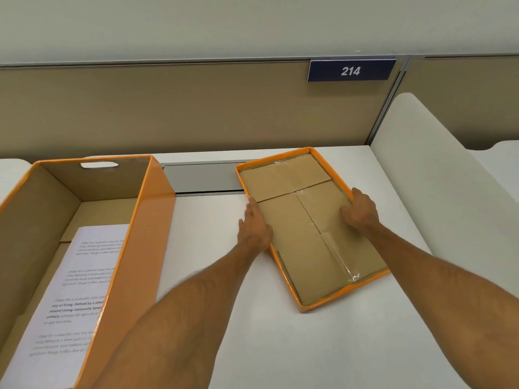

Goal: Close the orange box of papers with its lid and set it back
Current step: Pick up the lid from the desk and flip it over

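The orange box (140,234) stands open on the left of the white desk, with printed papers (70,290) lying inside on its brown bottom. Its orange lid (303,242) lies upside down to the right, brown inside facing up, with clear tape across it. My left hand (254,226) rests against the lid's left rim, fingers along the edge. On the lid's right rim sits my right hand (359,210), thumb outside and fingers curled inside. The lid lies flat on the desk.
A beige partition with a blue sign reading 214 (351,71) runs behind the white desk (252,332). A grey cable slot (202,178) lies between box and lid. A white divider (421,164) rises at the right.
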The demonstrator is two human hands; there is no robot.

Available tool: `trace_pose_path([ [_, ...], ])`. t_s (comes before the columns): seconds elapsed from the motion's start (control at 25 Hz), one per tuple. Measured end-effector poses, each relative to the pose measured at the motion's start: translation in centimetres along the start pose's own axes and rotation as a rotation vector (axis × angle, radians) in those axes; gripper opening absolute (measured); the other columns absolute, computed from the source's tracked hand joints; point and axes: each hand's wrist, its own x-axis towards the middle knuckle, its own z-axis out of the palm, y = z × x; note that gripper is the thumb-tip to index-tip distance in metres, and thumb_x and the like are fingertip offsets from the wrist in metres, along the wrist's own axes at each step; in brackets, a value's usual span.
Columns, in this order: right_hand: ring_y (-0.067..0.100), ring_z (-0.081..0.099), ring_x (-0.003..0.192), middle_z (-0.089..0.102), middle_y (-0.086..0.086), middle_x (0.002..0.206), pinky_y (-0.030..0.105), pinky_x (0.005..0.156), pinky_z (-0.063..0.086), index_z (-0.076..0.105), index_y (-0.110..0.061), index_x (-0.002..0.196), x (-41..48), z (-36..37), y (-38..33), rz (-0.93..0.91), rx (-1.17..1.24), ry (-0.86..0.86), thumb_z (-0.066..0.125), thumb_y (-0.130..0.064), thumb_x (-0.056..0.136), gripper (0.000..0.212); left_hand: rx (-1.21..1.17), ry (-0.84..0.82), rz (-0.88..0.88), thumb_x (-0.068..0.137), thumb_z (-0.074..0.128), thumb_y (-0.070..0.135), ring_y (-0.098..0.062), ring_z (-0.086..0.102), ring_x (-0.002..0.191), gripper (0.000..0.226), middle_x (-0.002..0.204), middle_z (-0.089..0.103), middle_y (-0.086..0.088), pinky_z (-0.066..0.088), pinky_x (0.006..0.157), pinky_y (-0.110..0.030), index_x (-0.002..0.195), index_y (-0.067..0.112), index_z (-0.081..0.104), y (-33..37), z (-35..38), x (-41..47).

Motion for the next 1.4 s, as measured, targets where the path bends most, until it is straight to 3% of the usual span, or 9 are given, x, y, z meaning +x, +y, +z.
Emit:
trace_pose_path([
  [0.12, 0.039, 0.057, 0.118, 0.057, 0.021, 0.131, 0.044, 0.098, 0.047, 0.046, 0.0, 0.135, -0.5, 0.1, -0.5, 0.161, 0.177, 0.091, 0.057, -0.007, 0.089, 0.047, -0.146, -0.012, -0.105, 0.093, 0.04, 0.001, -0.038, 0.04, 0.135, 0.082, 0.153, 0.033, -0.016, 0.037, 0.11, -0.05, 0.152, 0.017, -0.015, 0.0, -1.3, 0.0],
  [0.28, 0.038, 0.06, 0.112, 0.064, 0.022, 0.122, 0.042, 0.095, 0.05, 0.062, 0.0, 0.123, -1.5, -0.3, -1.3, 0.222, 0.265, 0.148, 0.052, 0.005, 0.087, 0.038, -0.255, 0.027, -0.077, 0.092, 0.04, -0.003, -0.036, 0.052, 0.121, 0.068, 0.135, 0.049, -0.017, 0.047, 0.101, -0.05, 0.151, 0.016, 0.011, -0.4, -4.1, -0.6],
  [0.6, 0.038, 0.06, 0.106, 0.063, 0.023, 0.116, 0.042, 0.086, 0.052, 0.067, 0.002, 0.112, -3.9, -4.3, -8.4, 0.125, 0.321, 0.167, 0.054, 0.006, 0.088, 0.028, -0.479, 0.142, 0.117, 0.092, 0.045, -0.01, -0.023, 0.051, 0.115, 0.049, 0.13, 0.052, -0.011, 0.05, 0.094, -0.039, 0.135, 0.012, 0.041, 0.8, -13.5, -2.0],
  [0.76, 0.028, 0.055, 0.088, 0.063, 0.022, 0.101, 0.039, 0.076, 0.051, 0.069, 0.004, 0.104, -5.5, -6.1, -13.8, 0.038, 0.324, 0.124, 0.054, 0.007, 0.086, 0.024, -0.523, 0.295, 0.142, 0.091, 0.047, -0.009, -0.016, 0.05, 0.106, 0.047, 0.124, 0.054, -0.006, 0.05, 0.088, -0.031, 0.134, 0.009, 0.046, 0.0, -19.6, -3.4],
  [0.88, 0.025, 0.057, 0.083, 0.06, 0.012, 0.09, 0.033, 0.07, 0.048, 0.07, 0.001, 0.103, -7.5, -6.5, -18.4, -0.009, 0.367, 0.086, 0.055, 0.005, 0.087, 0.022, -0.503, 0.386, 0.15, 0.089, 0.049, -0.011, -0.017, 0.053, 0.105, 0.045, 0.122, 0.058, -0.008, 0.046, 0.086, -0.026, 0.13, 0.006, 0.05, -1.8, -24.4, -4.3],
  [1.0, 0.016, 0.055, 0.067, 0.058, 0.006, 0.076, 0.029, 0.059, 0.048, 0.071, 0.001, 0.096, -9.7, -5.7, -22.8, -0.064, 0.384, 0.052, 0.057, 0.003, 0.089, 0.016, -0.497, 0.421, 0.147, 0.089, 0.049, -0.012, -0.019, 0.055, 0.108, 0.043, 0.123, 0.059, -0.012, 0.048, 0.089, -0.028, 0.129, 0.005, 0.051, -4.5, -28.9, -5.3],
  [1.12, 0.019, 0.058, 0.074, 0.058, 0.006, 0.077, 0.034, 0.065, 0.053, 0.069, -0.001, 0.093, -12.5, -4.2, -27.5, -0.111, 0.428, 0.009, 0.057, 0.0, 0.091, 0.012, -0.561, 0.46, 0.137, 0.089, 0.047, -0.011, -0.024, 0.059, 0.11, 0.044, 0.123, 0.061, -0.013, 0.052, 0.096, -0.038, 0.13, 0.004, 0.052, -8.0, -33.4, -6.6],
  [1.28, 0.025, 0.06, 0.081, 0.061, 0.012, 0.082, 0.042, 0.077, 0.057, 0.068, -0.001, 0.085, -16.5, -1.0, -32.9, -0.137, 0.425, -0.012, 0.056, 0.0, 0.09, 0.014, -0.617, 0.522, 0.133, 0.09, 0.046, -0.009, -0.014, 0.06, 0.087, 0.04, 0.105, 0.063, -0.004, 0.053, 0.067, -0.023, 0.126, 0.004, 0.057, -13.0, -38.3, -8.7],
  [1.4, 0.022, 0.059, 0.075, 0.061, 0.012, 0.082, 0.037, 0.066, 0.055, 0.07, 0.002, 0.092, -19.4, 1.7, -35.7, -0.125, 0.413, -0.032, 0.057, -0.002, 0.091, 0.014, -0.648, 0.479, 0.111, 0.092, 0.046, -0.006, -0.024, 0.063, 0.098, 0.037, 0.112, 0.064, -0.011, 0.057, 0.085, -0.042, 0.126, 0.005, 0.057, -16.8, -41.2, -9.8],
])
